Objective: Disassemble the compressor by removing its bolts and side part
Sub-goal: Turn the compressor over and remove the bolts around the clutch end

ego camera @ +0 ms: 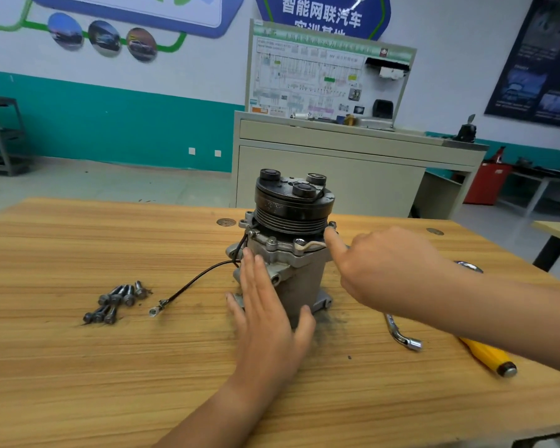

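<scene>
Left hand (265,305): flat, fingers straight and together, thumb spread, laid against the near face of the compressor (299,273); it grips nothing. Right hand (379,270): reaches in from the right, index finger stretched out with its tip just below a seated bolt (332,225) on the right flange, the other fingers curled under — whether they hold anything cannot be told. Compressor: stands upright near the middle of the wooden table (110,367), closer to the far edge than the near one, grey body below, black pulley (293,205) on top, dark grime on the wood at its foot. Black wire (191,282): trails left and nearward from the body, its ring terminal resting on the wood. Loose bolts (117,302): a small heap, well left of the compressor and apart from the wire's end. Bent socket wrench (401,334): lies to the right, near side, under the right forearm. Yellow-handled tool (485,354): further right, close to the table's right edge. Open wood: a broad stretch along the near edge and left of the bolts — the right side is crowded by arm and tools. Beige cabinet (337,176): stands on the floor just beyond the far edge.
</scene>
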